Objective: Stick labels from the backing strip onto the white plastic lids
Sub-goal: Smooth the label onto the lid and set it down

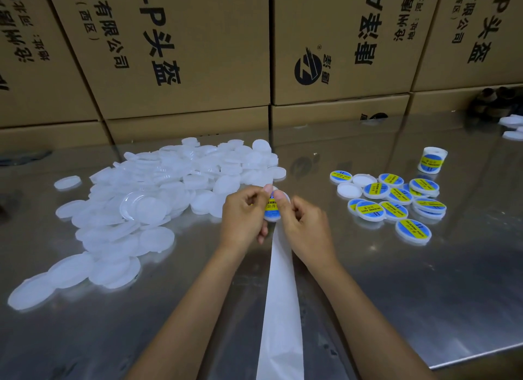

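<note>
Both hands press a label onto a lid.

Left hand [245, 213] and right hand [304, 224] pinch the labelled lid [272, 210] between thumbs and curled fingers; backing strip [280, 294] trails beneath.

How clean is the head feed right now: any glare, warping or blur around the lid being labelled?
Head view: wide-angle warp tilts the cardboard boxes outward; the steel table mirrors them and carries soft glare spots at right; the held lid is mostly hidden by both thumbs, print only partly legible; left hand and right hand look sharp; the far right corner is dark, blurry.

left hand [245, 213]: fingers curled, thumb up | right hand [302, 224]: same (thumbs nearly touching)
</note>
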Available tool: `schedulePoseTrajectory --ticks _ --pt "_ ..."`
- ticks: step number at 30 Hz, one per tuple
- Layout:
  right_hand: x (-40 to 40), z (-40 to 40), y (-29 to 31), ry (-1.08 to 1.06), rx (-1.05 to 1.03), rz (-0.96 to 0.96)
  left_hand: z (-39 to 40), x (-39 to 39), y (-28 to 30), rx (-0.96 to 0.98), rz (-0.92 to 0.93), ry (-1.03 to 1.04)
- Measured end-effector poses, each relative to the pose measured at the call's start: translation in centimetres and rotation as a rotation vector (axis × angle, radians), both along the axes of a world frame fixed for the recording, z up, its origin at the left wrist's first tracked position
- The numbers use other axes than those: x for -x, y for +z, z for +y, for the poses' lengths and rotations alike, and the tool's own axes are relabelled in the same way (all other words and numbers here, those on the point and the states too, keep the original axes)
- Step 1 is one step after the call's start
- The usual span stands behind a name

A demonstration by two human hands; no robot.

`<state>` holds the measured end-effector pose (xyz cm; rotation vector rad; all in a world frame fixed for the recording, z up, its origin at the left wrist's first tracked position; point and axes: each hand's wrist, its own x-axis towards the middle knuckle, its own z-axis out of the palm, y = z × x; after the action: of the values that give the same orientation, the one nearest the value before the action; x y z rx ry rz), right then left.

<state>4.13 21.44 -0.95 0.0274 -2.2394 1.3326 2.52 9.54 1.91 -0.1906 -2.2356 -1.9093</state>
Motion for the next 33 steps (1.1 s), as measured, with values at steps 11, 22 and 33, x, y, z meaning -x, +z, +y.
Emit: schedulePoseTrajectory --ticks 11,22,33 --pt "0.6 0.7 -0.2 -0.085 0.106 -0.075 0.7 -0.9 0.8 0.127 0.006 -0.193" --pt "0.5 0.7 -0.2 -0.045 0.289 -0.033 -1.0 -0.3 1.5 0.02 -0.107 -0.457" --pt "-0.1 -0.1 0.3 0.12 0.222 -0.002 -0.1 -0.2 0.8 -0.258 -0.049 -0.192"
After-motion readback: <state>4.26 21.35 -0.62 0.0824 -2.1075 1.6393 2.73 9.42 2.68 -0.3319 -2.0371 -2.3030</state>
